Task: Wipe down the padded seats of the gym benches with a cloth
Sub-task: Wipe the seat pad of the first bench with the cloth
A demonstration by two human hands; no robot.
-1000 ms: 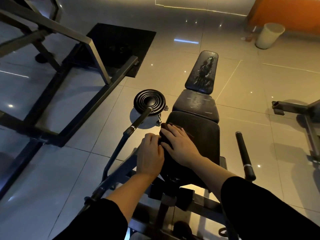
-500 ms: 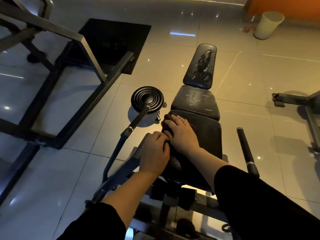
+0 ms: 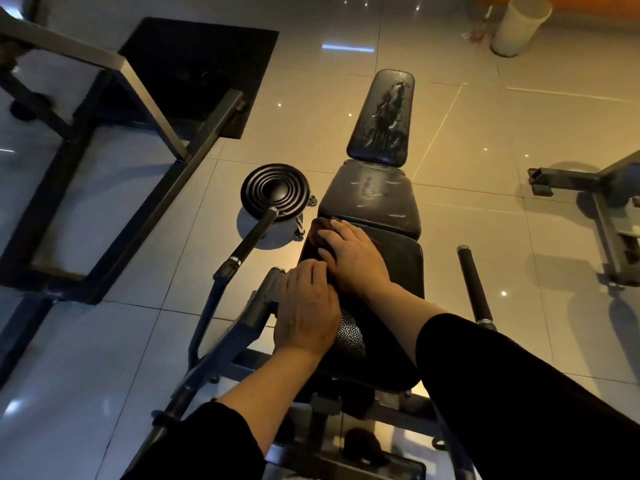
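Cloth [image 3: 320, 226], dark and bunched, lies under the right hand [image 3: 353, 259] on the nearest seat pad [image 3: 398, 261]; its fingers [image 3: 334, 233] lie flat and spread, pressing it at the pad's far left corner; the left hand [image 3: 308, 311] rests beside them, fingers loosely bent on the pad's left edge, holding nothing. Wiping this pad seems under way; next, likely sweep rightward, then onto the 2 scuffed pads [image 3: 370, 195] beyond the fingertips.

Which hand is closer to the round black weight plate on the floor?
The right hand. It presses the cloth at the seat pad's far left corner, just beside the weight plate. The left hand rests further back, at the pad's near left edge.
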